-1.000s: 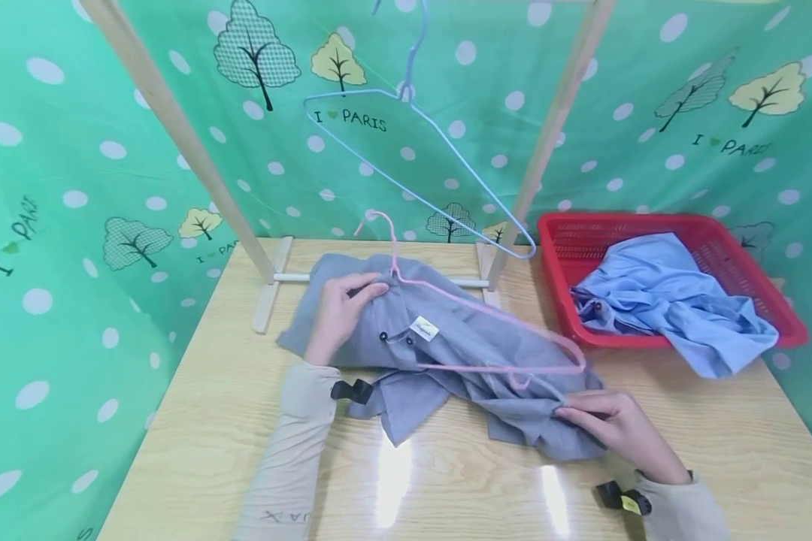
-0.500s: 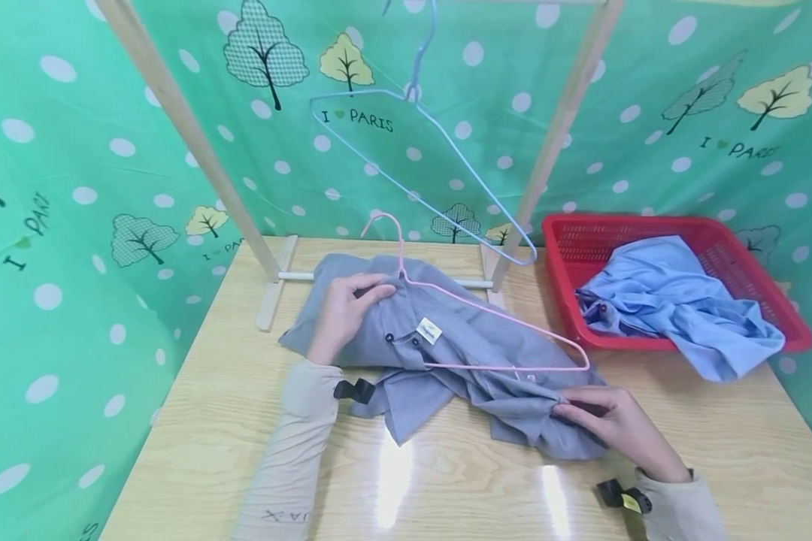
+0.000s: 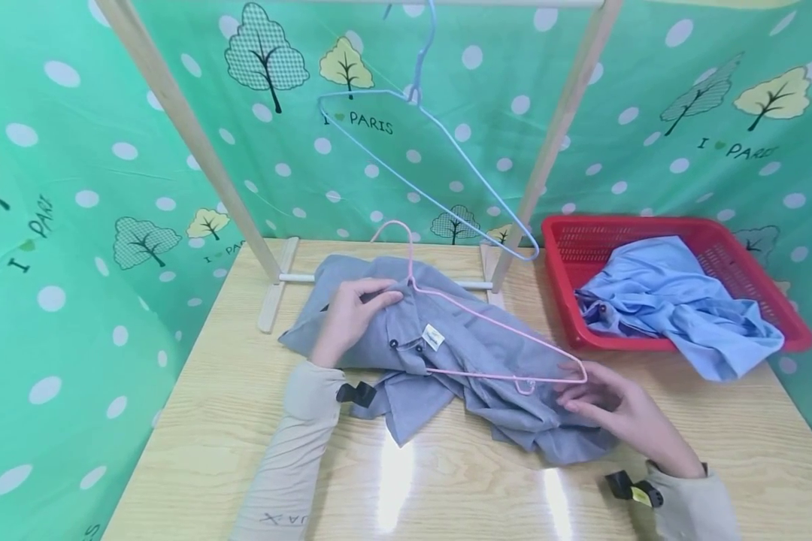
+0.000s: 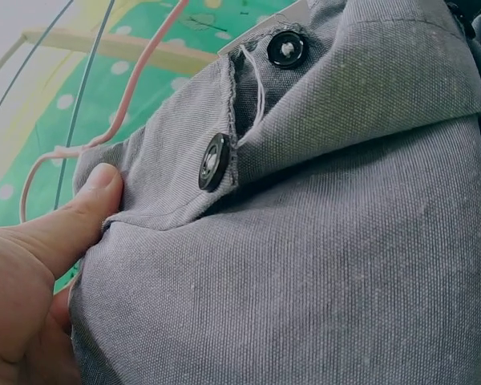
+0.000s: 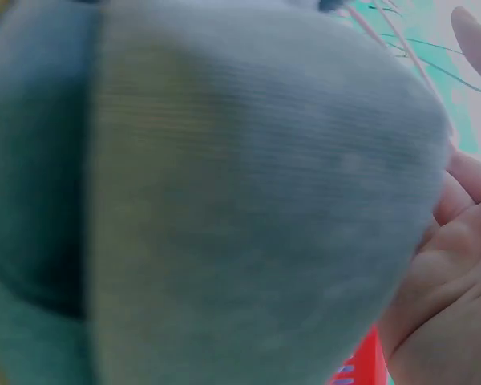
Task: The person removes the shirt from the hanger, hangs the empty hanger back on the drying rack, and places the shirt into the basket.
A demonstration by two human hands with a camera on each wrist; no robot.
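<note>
A grey shirt (image 3: 494, 330) with black buttons and a white label lies bunched on the table. One side of a pink hanger (image 3: 501, 323) lies over the cloth; its other side is hidden in the shirt. With thumb and fingers, my left hand (image 3: 349, 315) pinches the shirt by the collar, just left of the hanger's hook. In the left wrist view its thumb (image 4: 80, 212) presses on the cloth's edge. At the hanger's right end is my right hand (image 3: 616, 409), fingers loosely bent and thumb apart. The right wrist view shows its fingers partly behind the cloth, thumb raised.
A red basket (image 3: 562, 300) stands at the back right, a light blue garment (image 3: 677, 293) hanging over its front rim. Behind the shirt rises a wooden rack (image 3: 196, 143). A blue hanger (image 3: 460, 154) hangs from it, above the pink one.
My right hand has let go of the shirt and moved up to the pink hanger's right end. The left hand keeps its pinch, and the hanger's hook has shifted slightly right.
</note>
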